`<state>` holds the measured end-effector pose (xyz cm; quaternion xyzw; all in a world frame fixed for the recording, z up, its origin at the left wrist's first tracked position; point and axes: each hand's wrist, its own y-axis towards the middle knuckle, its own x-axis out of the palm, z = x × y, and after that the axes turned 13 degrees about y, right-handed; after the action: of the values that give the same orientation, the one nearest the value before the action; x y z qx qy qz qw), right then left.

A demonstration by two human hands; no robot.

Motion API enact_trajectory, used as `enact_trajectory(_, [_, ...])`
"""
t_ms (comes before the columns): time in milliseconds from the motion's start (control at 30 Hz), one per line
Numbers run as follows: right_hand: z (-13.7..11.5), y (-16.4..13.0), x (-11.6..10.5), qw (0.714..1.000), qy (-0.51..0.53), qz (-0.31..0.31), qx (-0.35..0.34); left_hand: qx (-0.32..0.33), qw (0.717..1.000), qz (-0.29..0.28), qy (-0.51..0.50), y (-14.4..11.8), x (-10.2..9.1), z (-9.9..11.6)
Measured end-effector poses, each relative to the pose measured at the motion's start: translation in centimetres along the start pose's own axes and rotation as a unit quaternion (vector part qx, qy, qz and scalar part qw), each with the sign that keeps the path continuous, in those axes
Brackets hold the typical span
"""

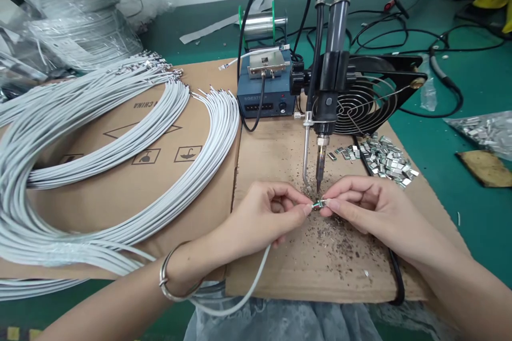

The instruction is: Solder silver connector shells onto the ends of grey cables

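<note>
Metal connector, small, silver-green, on white cable

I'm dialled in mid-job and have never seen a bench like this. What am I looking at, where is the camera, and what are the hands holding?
The one picture comes from a camera on the worker's head, looking down at their own two bare hands. The left hand pinches the end of a white cable that runs back under the wrist. The right hand pinches a small metal connector at that cable's tip. Both meet just under the tip of a soldering iron fixed upright in a stand. Behind it sit a blue control box, a black fan and a solder spool. On the cardboard lie curved bundles of white cables on the left and a pile of small metal shells on the right.
</note>
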<state>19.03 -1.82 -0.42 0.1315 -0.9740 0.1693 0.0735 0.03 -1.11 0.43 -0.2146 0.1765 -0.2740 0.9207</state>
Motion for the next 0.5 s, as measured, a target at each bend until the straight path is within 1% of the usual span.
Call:
enact_trajectory(167, [-0.5,-0.5,-0.2,0.999,-0.026,-0.02,-0.027,0.017,0.998,-0.041,-0.034,-0.4,0.2,-0.1])
enact_trajectory(267, [-0.7,-0.8,-0.4,0.998,-0.025,-0.041,-0.031,0.011,0.997,-0.061,-0.055,-0.6,0.2,-0.2])
enact_trajectory(400, [-0.7,-1.0,-0.6,0.997,-0.013,-0.066,-0.034,0.005,0.995,-0.068,-0.075,-0.9,0.2,-0.1])
enact_trajectory(500, [-0.8,-1.3,-0.7,0.996,-0.013,-0.077,-0.046,0.012,0.994,-0.068,-0.081,-1.1,0.2,0.2])
